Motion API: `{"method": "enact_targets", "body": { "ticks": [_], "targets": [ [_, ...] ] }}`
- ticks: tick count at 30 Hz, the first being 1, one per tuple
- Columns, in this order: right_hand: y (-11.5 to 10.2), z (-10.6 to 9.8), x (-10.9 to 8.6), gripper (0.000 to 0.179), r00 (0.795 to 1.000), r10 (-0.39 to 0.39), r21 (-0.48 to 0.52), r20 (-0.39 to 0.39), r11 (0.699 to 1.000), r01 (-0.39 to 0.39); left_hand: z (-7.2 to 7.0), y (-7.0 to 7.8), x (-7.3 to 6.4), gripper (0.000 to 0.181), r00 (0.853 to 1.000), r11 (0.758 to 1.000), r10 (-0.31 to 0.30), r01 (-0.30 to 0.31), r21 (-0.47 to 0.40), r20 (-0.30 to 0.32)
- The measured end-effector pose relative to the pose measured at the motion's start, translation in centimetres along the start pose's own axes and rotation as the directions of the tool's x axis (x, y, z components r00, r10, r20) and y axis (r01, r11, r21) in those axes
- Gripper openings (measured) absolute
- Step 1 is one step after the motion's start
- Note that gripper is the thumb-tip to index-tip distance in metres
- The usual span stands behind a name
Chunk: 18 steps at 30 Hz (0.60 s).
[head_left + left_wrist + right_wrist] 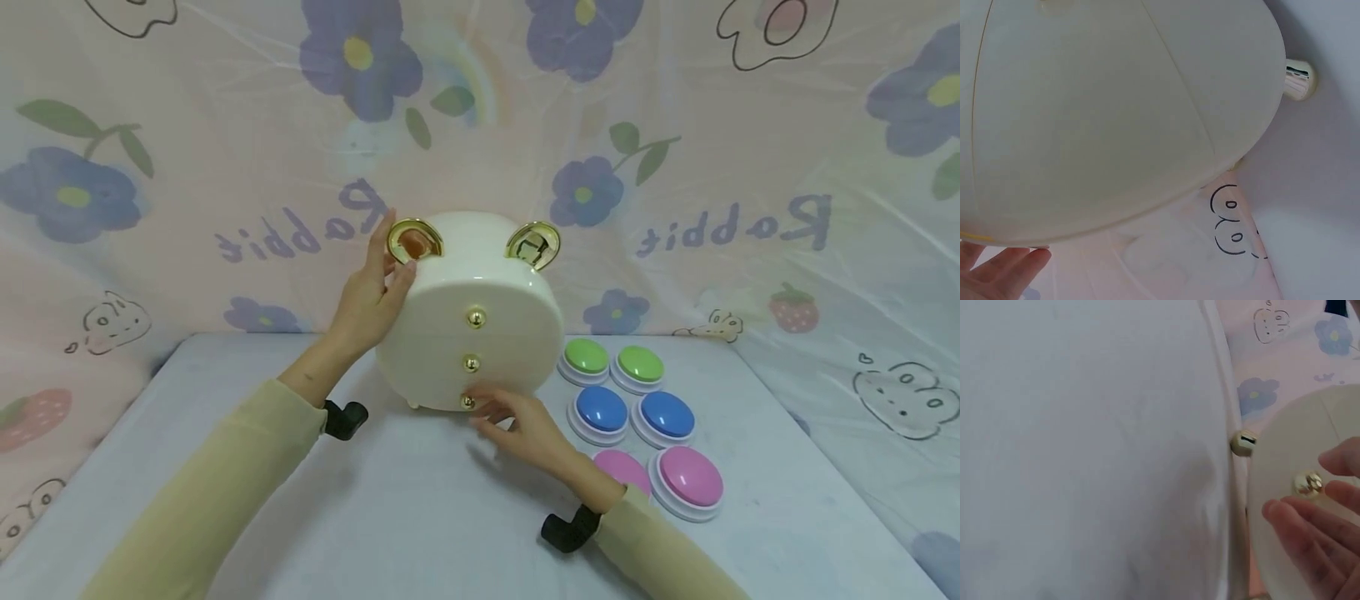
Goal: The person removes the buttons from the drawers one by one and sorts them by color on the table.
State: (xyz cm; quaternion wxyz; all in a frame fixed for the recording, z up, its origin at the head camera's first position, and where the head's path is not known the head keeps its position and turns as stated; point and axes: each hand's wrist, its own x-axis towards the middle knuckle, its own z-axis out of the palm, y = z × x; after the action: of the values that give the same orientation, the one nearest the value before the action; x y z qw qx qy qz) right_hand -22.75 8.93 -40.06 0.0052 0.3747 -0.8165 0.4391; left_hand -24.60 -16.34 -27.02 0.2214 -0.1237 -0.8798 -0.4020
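Note:
A cream-white rounded jewelry box (420,333) with gold ears and three gold knobs down its front stands in the middle of the head view. My left hand (367,292) holds it at the upper left, thumb and fingers about the gold left ear (415,241). In the left wrist view, left fingertips (1029,265) meet the box's edge. My right hand (525,429) is at the lowest knob (468,402), its fingertips right beside it. The right wrist view shows those fingers (1300,534) loosely bent and spread around the gold knob (1308,484).
Right of the box, several push buttons stand in pairs on the white-covered table (405,517): green (587,357), blue (602,409) and pink (691,477). My right forearm partly covers one pink button (621,468). A printed cloth (480,158) hangs behind.

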Motion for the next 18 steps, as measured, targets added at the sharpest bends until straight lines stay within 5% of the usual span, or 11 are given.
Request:
{"method": "enact_targets", "body": {
  "ticks": [7, 18],
  "targets": [
    [0.2, -1.8, -1.3, 0.029, 0.995, 0.062, -0.03, -0.08, 0.997, -0.065, 0.1, 0.0, -0.5, 0.062, 0.999, 0.999, -0.032, 0.033, 0.018, -0.032],
    [0.3, -5.6, -4.1, 0.023, 0.971, 0.084, -0.037, -0.225, 0.995, -0.094, -1.4, -1.4, -3.3, 0.056, 0.995, 0.981, -0.035, 0.051, 0.188, -0.092]
  ]
}}
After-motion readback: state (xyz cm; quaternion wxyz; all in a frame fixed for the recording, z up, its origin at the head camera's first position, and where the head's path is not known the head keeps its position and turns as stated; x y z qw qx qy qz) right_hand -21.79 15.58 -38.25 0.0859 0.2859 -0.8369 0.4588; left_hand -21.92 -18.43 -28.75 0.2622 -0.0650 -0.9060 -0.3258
